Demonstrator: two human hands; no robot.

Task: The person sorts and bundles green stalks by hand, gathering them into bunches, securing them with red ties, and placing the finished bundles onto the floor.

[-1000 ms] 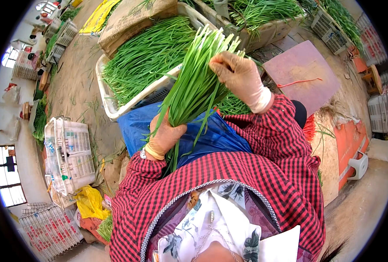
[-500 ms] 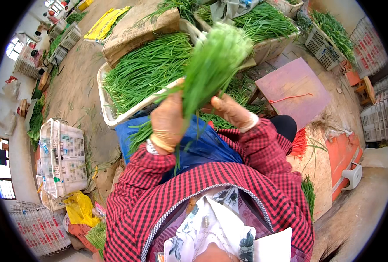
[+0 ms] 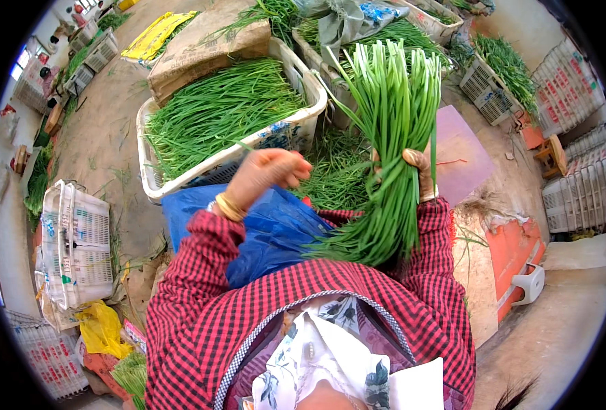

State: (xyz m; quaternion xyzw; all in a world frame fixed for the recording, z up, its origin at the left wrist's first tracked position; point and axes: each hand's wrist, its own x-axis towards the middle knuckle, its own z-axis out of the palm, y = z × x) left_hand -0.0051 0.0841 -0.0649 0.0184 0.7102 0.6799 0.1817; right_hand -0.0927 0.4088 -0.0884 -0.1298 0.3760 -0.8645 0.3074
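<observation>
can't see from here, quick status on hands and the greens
Right hand gripping upright bundle of green stalks. Left hand curled, empty, clear of bundle. Nothing in the way.

Orange stool [image 3: 521, 266]; yellow bag [image 3: 105, 331].

- A bare dirt floor [image 3: 105, 147] carries the whole scene, strewn with loose green blades.
- A white plastic crate [image 3: 154, 184] sits on it, filled with long green chives [image 3: 221, 113]; a sheet of brown cardboard [image 3: 204, 48] lies across its far end.
- More crates of greens [image 3: 504, 65] stand beyond, toward the right.
- An empty white crate [image 3: 77, 242] lies on its side at left, a yellow bag [image 3: 105, 331] just beside it.
- A pink board [image 3: 463, 154] lies flat at right, near an orange box [image 3: 514, 256].
</observation>
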